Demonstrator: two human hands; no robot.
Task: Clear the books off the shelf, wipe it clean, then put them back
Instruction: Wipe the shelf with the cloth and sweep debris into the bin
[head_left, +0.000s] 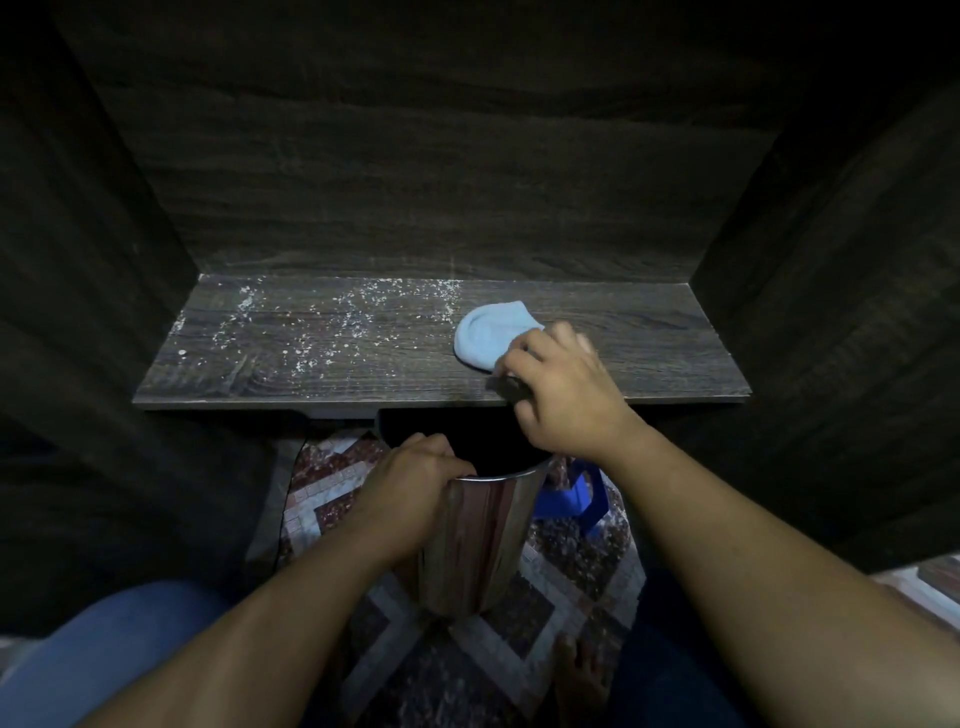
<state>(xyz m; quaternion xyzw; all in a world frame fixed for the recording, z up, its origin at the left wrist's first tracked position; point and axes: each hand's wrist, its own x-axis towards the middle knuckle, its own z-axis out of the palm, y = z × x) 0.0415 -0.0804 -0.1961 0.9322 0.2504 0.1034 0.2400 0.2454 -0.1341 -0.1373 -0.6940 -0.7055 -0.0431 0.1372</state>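
The left hand (415, 478) grips a steel bin (478, 540) below the shelf (311, 387) edge, likely to catch crumbs (332, 322); the right hand (566, 395) clutches the cloth (488, 332).

no readable text, labels or numbers anywhere

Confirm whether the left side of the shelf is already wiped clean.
No, white specks cover the left of the shelf, while the right hand holds the blue cloth further right.
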